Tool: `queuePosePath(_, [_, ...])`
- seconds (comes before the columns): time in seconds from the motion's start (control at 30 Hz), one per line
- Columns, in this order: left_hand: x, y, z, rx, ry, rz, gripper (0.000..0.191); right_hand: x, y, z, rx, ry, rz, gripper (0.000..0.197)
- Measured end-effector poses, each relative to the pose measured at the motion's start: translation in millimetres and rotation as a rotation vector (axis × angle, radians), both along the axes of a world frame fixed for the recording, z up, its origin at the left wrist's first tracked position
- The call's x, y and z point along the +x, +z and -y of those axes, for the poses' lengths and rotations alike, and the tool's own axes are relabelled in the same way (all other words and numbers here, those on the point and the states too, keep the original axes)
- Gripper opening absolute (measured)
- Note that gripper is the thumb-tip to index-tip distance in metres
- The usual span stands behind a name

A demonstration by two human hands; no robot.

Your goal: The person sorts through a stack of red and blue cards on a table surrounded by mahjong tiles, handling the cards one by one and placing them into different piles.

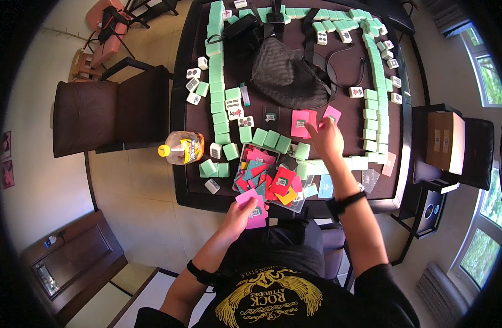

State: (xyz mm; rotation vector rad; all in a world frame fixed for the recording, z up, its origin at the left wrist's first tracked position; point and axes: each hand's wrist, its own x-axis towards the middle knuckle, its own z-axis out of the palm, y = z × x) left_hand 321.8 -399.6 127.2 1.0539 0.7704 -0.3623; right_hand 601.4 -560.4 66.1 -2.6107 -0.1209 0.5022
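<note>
My left hand (238,213) holds several pink cards (256,222) in a small fan, thumb on top, at the near edge of the mahjong table. Reaching out over the dark tabletop, my right hand (328,137) has its fingertips at a pink card (332,112); whether it grips the card cannot be told. Just left of those fingers lie overlapping pink and red cards (299,119). A black card (271,117) lies further left. Between my arms, a clear plastic box (295,207) is heaped with red, blue, yellow, pink and black cards (283,181).
Green-backed mahjong tiles (216,74) line the table's sides, with loose tiles around them. A black mesh bag (292,74) with straps lies in the middle. A plastic bottle (181,148) with a yellow cap lies at the left edge. Chairs (142,106) stand beside the table.
</note>
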Motion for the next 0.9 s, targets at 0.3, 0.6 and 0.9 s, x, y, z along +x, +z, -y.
queuePosePath(0.3, [-20, -8, 4, -0.01, 0.225, -0.083, 0.029, 26, -37, -27, -0.268, 0.093, -0.108, 0.072])
queuePosePath(0.6, [-22, -4, -2, 0.048, 0.133, -0.031, 0.028, 36, -48, 22, 0.46, -0.107, -0.186, 0.031])
queuePosePath(0.9, [-1, -1, 10, 0.067, 0.07, 0.072, 0.036, -186, 53, 1, 0.725, 0.024, -0.606, 0.022])
